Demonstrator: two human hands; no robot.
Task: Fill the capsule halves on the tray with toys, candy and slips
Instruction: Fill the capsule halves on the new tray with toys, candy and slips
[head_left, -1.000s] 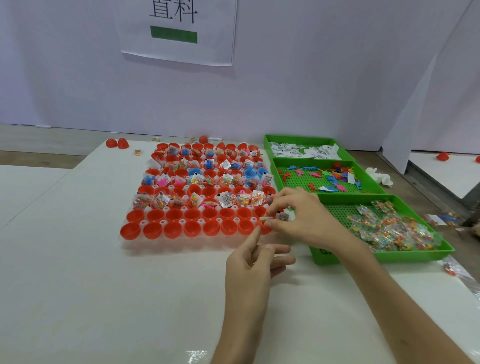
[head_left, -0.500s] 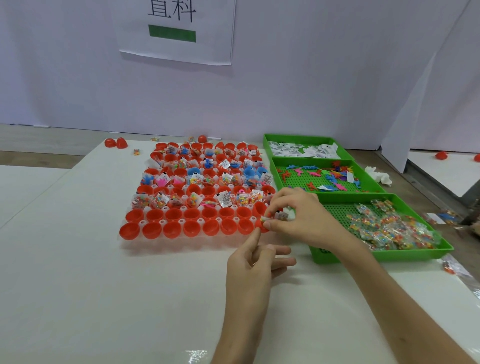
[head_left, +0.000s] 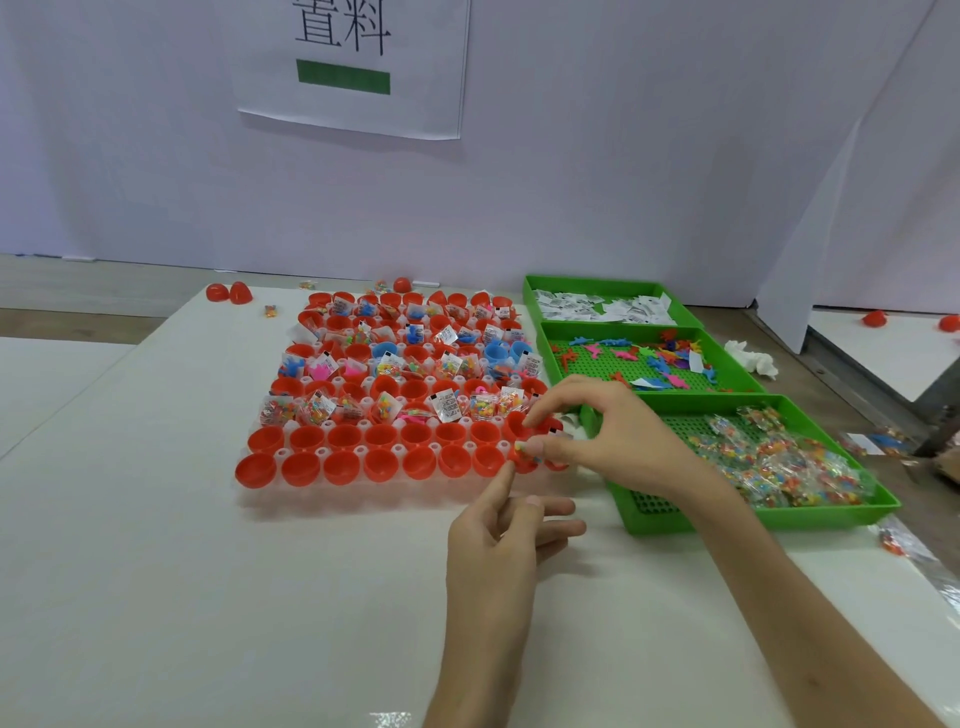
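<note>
Two hands meet at the tray's (head_left: 363, 496) five o'clock corner: right hand (head_left: 618, 441) pinches one candy packet (head_left: 525, 451) over one red half (head_left: 522, 464); left hand (head_left: 493, 551), relaxed, touches it by forefinger. Three green bins (head_left: 675, 519) sit at three o'clock.

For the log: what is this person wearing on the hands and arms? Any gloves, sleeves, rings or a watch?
No gloves: the left hand and right hand are bare. The left forearm and right forearm are also uncovered down to the frame's lower edge, so no sleeve shows. No ring, watch, bracelet or marking is visible. The nails that show look unpainted.
</note>
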